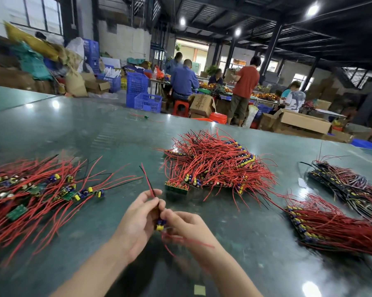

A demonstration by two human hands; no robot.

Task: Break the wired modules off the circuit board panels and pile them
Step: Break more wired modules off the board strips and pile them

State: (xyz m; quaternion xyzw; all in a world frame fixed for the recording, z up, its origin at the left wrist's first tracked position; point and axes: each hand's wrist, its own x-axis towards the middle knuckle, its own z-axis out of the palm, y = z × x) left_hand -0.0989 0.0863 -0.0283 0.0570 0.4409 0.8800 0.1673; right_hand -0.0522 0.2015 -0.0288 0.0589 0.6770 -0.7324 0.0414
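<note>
Low in the middle of the frame, the left hand (139,219) and right hand (186,226) meet, fingers of both curled and pinching one small wired module piece (160,224) between them; its red and black leads stick up past the left thumb. This looks like the snapping step itself: the next move likely calls for a short bend at the score line. At the left of the frame lies the pile of separated modules (37,189) on the green bench (95,136). Unbroken panels (213,163) heap just above the hands, and more (330,228) at the right.
</note>
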